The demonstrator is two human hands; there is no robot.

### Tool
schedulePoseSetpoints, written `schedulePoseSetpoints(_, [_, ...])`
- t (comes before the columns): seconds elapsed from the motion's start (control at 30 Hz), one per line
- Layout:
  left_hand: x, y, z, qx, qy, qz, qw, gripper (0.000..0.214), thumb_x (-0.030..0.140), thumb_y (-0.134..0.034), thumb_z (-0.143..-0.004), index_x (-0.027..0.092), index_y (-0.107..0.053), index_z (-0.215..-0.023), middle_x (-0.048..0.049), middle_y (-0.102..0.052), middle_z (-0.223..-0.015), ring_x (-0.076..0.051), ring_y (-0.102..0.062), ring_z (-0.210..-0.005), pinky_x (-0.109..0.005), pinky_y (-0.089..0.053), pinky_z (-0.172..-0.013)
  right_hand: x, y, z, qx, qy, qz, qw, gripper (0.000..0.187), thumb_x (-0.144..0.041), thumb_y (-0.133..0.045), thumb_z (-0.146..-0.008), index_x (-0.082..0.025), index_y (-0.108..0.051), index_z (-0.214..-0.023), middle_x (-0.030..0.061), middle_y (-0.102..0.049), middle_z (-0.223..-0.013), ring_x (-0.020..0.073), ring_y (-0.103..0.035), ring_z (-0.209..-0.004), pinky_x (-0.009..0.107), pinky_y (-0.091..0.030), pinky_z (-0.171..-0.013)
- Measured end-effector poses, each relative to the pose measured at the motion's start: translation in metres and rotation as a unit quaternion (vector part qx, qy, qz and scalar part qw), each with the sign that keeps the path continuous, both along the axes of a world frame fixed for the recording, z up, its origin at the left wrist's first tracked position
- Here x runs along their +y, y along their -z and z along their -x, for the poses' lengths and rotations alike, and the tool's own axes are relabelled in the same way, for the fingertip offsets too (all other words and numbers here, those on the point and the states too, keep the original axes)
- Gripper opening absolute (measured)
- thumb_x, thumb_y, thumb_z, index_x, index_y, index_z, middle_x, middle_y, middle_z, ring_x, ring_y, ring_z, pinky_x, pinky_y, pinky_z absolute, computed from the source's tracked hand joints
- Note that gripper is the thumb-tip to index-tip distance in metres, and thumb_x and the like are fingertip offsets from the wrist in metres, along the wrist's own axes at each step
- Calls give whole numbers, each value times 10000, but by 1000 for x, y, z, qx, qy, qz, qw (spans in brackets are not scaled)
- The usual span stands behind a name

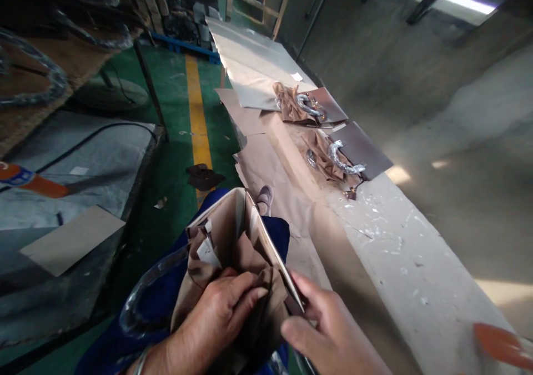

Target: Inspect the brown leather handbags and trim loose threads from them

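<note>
On my lap rests an unfinished handbag [227, 214], its stiff walls standing up and its brown lining pulled out at the near side. My left hand [216, 308] pinches the bunched brown lining [270, 291] at the bag's mouth. The bag's right wall edge lies between the thumb and fingers of my right hand [325, 325]. A handle wrapped in clear plastic [137, 297] curves out on the left. A small white label [207, 251] shows on the lining inside. The bag's lower part is hidden by my hands.
Two similar bag pieces with wrapped handles [343, 158] lie on the long paper-covered bench [400, 241] to the right. An orange tool handle [499, 344] is at its near end. At left, a table [137, 180] holds an orange bottle [35, 181] and a flat board [73, 239].
</note>
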State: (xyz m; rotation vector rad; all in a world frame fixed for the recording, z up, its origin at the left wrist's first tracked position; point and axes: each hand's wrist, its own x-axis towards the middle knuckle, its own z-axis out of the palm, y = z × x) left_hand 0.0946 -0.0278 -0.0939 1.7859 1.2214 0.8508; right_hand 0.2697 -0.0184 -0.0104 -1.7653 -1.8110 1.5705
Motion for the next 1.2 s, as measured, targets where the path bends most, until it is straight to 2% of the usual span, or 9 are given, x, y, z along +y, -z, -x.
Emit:
schedulePoseSetpoints(0.17, [1,-2,7,28,-6,-151,988,213,193,-409,-901,175,-602,-811,1,-604,-641,-124,-559,-595,-230,-446,-583,-12,15,15,-39,47,-74,995,408,-407,-468,-863,-184,-572,-1189,95,-652,-1095,240,-599,-1001,304,-450,-872])
schedulePoseSetpoints(0.3, [13,-12,20,92,35,-287,953,201,98,-423,-868,171,-599,-932,-60,-650,-991,-208,-553,-1018,-380,-408,-900,-10,16,13,10,36,-70,997,348,-377,-425,-897,-173,-612,-1108,93,-673,-994,219,-613,-933,292,-460,-844])
schedulePoseSetpoints(0.4, [23,-14,28,90,116,-310,940,211,53,-402,-869,129,-548,-1001,-110,-603,-1162,-203,-485,-1166,-388,-374,-1015,-9,13,7,26,41,-43,998,332,-364,-432,-900,-163,-604,-1100,79,-671,-967,209,-609,-888,280,-467,-805])
schedulePoseSetpoints(0.5, [25,-12,28,56,118,-273,953,204,87,-391,-888,135,-512,-1046,-101,-636,-1076,-166,-576,-1025,-330,-460,-942,-10,13,3,26,61,-27,997,305,-366,-430,-900,-159,-616,-1026,62,-669,-903,204,-602,-859,269,-466,-768])
schedulePoseSetpoints(0.63, [19,-12,21,20,104,-121,987,178,162,-395,-906,201,-538,-1003,-17,-670,-896,-125,-632,-795,-210,-525,-728,-5,14,2,-30,74,-47,996,249,-367,-442,-883,-174,-599,-893,33,-638,-771,184,-584,-747,247,-447,-666])
schedulePoseSetpoints(0.77, [16,-14,12,-30,22,2,999,196,193,-388,-908,209,-576,-962,13,-682,-861,-107,-650,-773,-151,-511,-694,7,12,7,-122,50,-63,989,153,-312,-453,-849,-205,-561,-862,4,-576,-684,161,-538,-653,230,-395,-570])
schedulePoseSetpoints(0.87, [18,-11,9,-54,-16,19,998,143,250,-487,-874,202,-607,-938,1,-682,-915,-132,-647,-850,-176,-509,-751,14,9,10,-162,11,-64,985,147,-315,-460,-834,-207,-536,-770,-3,-541,-641,146,-498,-603,224,-345,-521])
schedulePoseSetpoints(1.0, [20,-10,5,-86,-12,49,995,139,309,-676,-754,196,-638,-824,24,-645,-737,-113,-625,-686,-165,-500,-629,16,9,10,-137,-20,-49,989,149,-326,-490,-833,-210,-553,-765,-2,-584,-681,150,-531,-660,221,-342,-551])
schedulePoseSetpoints(1.2, [25,-18,-4,-142,-13,34,989,144,174,-548,-831,166,-652,-731,3,-586,-696,-94,-582,-674,-165,-477,-629,16,10,2,-100,-23,-34,994,270,-410,-429,-892,-201,-566,-790,-22,-567,-677,132,-531,-650,221,-346,-565])
